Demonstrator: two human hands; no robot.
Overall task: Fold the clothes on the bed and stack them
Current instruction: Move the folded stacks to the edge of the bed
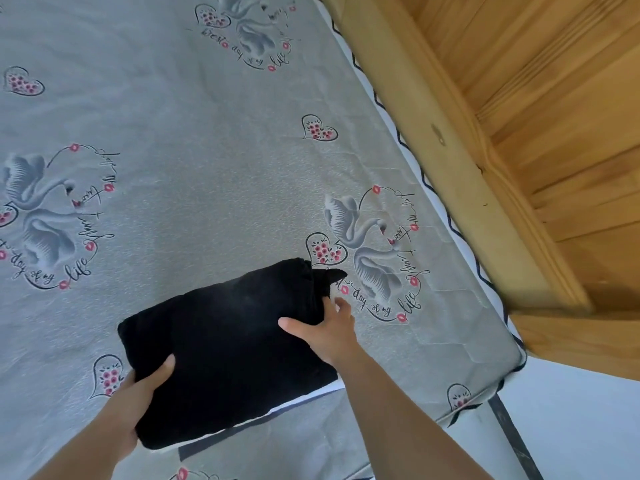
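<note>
1. We see a folded black garment point(225, 351) near the bed's point(173, 140) near edge, toward its right corner.
2. Our left hand point(138, 400) grips the garment's near-left corner, thumb on top, fingers hidden beneath.
3. Our right hand point(329, 330) holds its right edge, thumb pressed on top, fingers curled round the side.
4. The grey sheet shows swans and hearts; a wooden bed frame point(467, 174) runs along the right edge.

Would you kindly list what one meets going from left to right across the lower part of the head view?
left hand → folded black garment → right hand → grey swan-print bedsheet → wooden bed frame
</note>
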